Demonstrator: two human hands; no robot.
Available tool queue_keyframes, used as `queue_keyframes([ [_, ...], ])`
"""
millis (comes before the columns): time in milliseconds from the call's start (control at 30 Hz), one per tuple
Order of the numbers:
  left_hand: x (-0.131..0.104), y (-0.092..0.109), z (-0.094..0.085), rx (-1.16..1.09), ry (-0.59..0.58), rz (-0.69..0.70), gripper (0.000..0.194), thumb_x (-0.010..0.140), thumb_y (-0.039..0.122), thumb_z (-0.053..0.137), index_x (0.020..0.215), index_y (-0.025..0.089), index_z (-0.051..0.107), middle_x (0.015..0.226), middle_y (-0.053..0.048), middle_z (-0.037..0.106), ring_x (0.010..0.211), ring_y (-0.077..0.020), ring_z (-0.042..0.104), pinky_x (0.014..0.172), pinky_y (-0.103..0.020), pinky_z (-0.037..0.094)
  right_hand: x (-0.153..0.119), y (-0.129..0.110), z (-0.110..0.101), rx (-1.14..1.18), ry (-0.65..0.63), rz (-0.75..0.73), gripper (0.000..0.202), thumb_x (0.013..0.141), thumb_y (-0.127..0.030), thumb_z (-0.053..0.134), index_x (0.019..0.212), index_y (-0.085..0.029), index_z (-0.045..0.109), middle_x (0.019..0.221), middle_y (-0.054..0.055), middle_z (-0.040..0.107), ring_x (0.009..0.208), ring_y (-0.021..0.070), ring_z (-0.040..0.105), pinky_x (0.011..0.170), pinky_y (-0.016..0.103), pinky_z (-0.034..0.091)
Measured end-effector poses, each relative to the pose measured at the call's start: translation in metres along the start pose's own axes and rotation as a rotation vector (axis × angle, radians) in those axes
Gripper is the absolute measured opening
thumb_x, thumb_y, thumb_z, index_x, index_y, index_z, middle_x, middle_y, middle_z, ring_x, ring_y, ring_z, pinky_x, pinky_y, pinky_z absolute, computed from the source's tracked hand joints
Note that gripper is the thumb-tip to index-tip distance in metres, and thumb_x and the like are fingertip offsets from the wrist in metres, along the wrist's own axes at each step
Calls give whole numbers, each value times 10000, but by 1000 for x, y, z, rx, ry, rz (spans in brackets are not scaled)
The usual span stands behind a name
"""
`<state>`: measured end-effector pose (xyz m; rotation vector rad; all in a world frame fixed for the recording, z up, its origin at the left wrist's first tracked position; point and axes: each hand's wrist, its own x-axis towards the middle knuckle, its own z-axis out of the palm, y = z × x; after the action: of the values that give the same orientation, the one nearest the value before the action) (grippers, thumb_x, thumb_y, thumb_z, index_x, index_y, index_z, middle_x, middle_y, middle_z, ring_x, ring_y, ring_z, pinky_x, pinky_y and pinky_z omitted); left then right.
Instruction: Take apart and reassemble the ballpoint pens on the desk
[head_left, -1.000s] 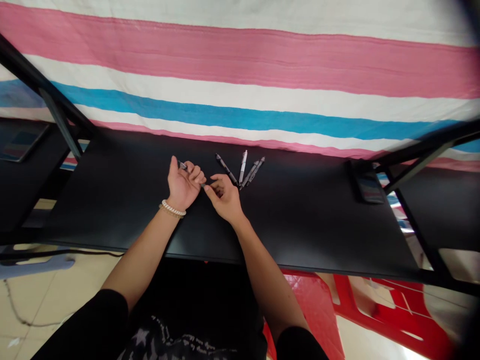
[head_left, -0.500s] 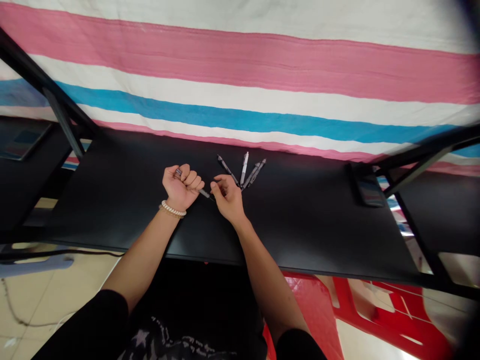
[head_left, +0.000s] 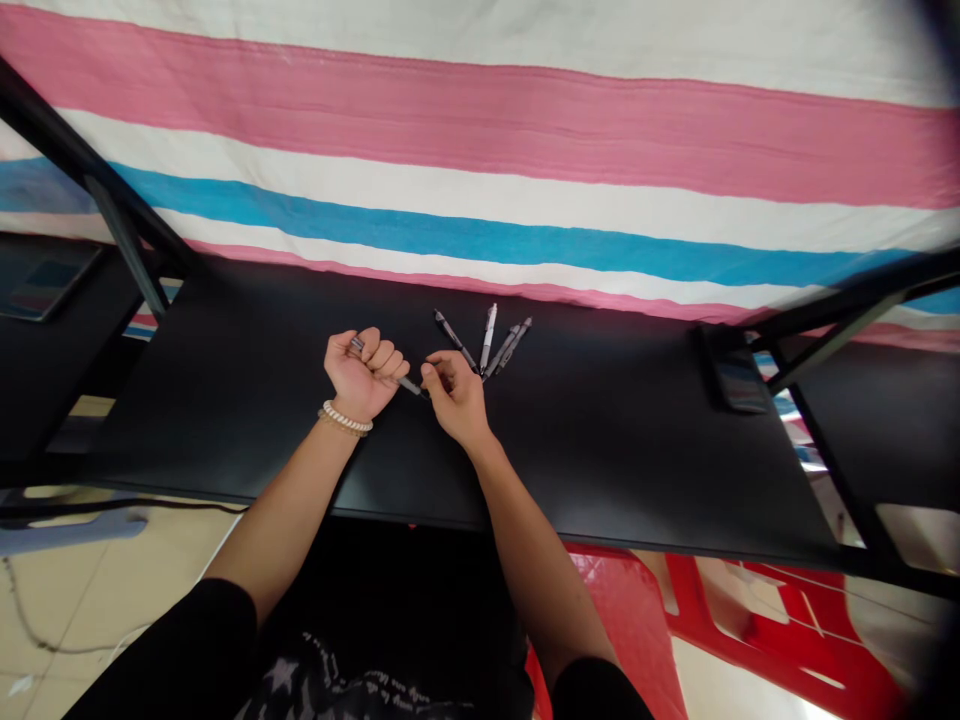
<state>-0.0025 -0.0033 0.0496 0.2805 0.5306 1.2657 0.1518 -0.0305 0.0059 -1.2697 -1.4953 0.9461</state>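
My left hand [head_left: 365, 372] is wrapped in a fist around a grey pen [head_left: 409, 385], palm side up. One end of the pen sticks out by the thumb, the other points toward my right hand. My right hand [head_left: 456, 395] is curled with thumb and fingers pinched close to that dark end; whatever the fingertips hold is too small to make out. Just beyond my right hand, a white pen [head_left: 489, 333], a dark pen [head_left: 455, 338] and two grey pens [head_left: 514, 347] lie fanned out, their near ends close together by my knuckles.
The black table [head_left: 225, 420] stretches left and right. A dark phone [head_left: 739, 375] lies near its right end. Striped fabric [head_left: 480, 230] hangs along the back edge, with black metal frames [head_left: 127, 240] at the sides. Red plastic stools [head_left: 780, 630] stand below the front edge.
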Motion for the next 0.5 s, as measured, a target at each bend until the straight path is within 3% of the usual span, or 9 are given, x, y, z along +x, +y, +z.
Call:
queue_keyframes([
  [67,-1,0,0,13,-17,-15,571,992,483,227,496,201,252,486,42,121,405,-92,174,437,-268,253,-1,-2,-1,2,-40,-26,274,953,-444,579,1074,-199,575,741,-14,630,628,126,581,610,266,461],
  [200,0,-3,2,43,-49,-37,589,987,557,274,521,202,332,495,45,174,397,-86,226,427,-259,258,-4,-4,0,-8,-238,-136,330,901,-413,667,1129,-197,565,762,-22,645,601,118,559,604,259,454],
  [300,3,-6,2,79,-28,-27,570,961,601,363,556,203,403,507,38,268,417,-89,326,468,-261,353,-5,-2,2,-17,-301,-120,308,957,-365,581,1205,-186,539,730,-23,658,585,127,588,599,256,454],
  [400,7,-10,1,130,14,19,478,935,570,432,674,196,572,593,-13,490,580,-143,562,676,-306,508,-4,3,2,-89,-246,-94,312,1009,-351,479,1263,-175,521,758,3,689,634,149,647,643,266,478],
  [500,11,-14,0,191,10,37,381,914,465,481,942,156,703,910,-103,707,972,-227,693,973,-359,500,-1,5,1,-304,-131,-55,326,1034,-348,414,1280,-165,522,811,40,719,664,176,671,668,284,479],
])
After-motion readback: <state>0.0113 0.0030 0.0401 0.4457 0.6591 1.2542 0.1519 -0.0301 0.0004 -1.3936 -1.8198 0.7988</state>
